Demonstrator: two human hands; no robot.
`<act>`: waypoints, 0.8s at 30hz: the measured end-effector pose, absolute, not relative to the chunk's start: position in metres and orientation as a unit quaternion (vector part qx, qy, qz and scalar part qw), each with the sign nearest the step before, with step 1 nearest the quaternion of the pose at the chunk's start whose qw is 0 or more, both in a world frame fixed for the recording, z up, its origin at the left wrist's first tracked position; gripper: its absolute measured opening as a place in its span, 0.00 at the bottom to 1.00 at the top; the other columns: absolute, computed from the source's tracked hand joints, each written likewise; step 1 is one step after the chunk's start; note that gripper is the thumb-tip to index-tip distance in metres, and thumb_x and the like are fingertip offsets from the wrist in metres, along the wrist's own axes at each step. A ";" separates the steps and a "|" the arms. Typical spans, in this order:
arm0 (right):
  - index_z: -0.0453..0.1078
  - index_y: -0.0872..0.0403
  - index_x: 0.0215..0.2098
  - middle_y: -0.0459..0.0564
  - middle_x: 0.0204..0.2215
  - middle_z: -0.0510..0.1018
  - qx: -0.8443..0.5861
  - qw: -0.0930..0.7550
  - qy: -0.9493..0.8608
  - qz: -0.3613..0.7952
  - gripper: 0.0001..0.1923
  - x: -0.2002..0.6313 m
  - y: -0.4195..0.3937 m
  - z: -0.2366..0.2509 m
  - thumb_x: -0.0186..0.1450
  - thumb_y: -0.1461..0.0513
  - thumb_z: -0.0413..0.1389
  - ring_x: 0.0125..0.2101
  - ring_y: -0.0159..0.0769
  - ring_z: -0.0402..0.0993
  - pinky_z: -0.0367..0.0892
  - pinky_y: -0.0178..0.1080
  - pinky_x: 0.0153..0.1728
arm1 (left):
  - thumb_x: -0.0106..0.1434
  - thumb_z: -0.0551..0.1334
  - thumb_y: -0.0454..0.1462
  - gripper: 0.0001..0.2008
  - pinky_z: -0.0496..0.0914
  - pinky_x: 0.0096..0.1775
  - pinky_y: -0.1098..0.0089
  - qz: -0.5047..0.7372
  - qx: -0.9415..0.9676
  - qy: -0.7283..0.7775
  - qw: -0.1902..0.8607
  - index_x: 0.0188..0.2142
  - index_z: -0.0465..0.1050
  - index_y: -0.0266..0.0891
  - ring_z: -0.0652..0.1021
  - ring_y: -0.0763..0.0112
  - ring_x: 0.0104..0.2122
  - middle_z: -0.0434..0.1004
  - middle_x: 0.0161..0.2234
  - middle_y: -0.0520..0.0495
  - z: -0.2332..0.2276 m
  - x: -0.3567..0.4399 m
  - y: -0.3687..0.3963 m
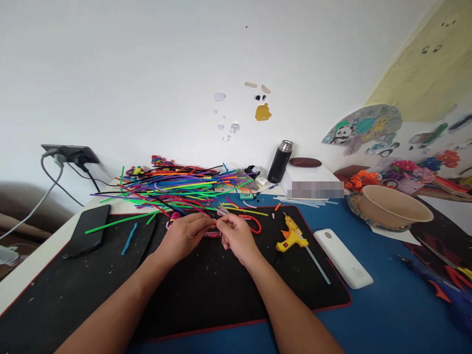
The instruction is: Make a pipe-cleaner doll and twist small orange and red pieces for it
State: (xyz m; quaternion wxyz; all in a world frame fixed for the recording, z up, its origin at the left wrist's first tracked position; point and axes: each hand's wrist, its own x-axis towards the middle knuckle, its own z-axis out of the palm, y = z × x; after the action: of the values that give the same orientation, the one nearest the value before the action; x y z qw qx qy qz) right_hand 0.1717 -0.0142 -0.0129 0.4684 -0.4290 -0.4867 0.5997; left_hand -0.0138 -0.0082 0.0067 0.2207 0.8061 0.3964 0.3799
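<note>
black mat (228,290) on blue table (387,314), white wall (147,59) behind; left hand (186,236) and right hand (236,236) pinch a pink piece (213,234).

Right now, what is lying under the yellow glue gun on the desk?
The yellow glue gun lies on the black desk mat, with a clear glue stick out of its back. The mat covers the blue desk surface below, so that part is hidden.
</note>
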 end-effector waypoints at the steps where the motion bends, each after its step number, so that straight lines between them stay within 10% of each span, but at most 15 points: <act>1: 0.69 0.52 0.29 0.35 0.11 0.63 -0.429 0.469 -0.484 0.602 0.13 0.172 -0.014 -0.013 0.62 0.52 0.61 0.10 0.26 0.58 0.50 0.32 0.14 | 0.68 0.64 0.37 0.09 0.73 0.44 0.68 0.383 0.802 0.400 0.224 0.42 0.85 0.46 0.82 0.60 0.40 0.86 0.41 0.42 0.007 -0.014 -0.008; 24: 0.68 0.53 0.30 0.33 0.11 0.60 -0.396 0.454 -0.419 0.679 0.16 0.172 -0.013 -0.012 0.60 0.51 0.64 0.10 0.25 0.57 0.46 0.32 0.14 | 0.71 0.59 0.35 0.12 0.71 0.41 0.70 0.333 0.840 0.395 0.164 0.46 0.82 0.45 0.82 0.63 0.38 0.85 0.40 0.42 0.000 -0.017 -0.009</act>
State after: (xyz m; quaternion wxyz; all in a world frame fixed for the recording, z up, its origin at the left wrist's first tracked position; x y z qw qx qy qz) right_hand 0.1725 -0.0135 -0.0121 0.4543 -0.3959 -0.4185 0.6795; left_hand -0.0172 -0.0090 0.0002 0.1637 0.8402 0.3953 0.3331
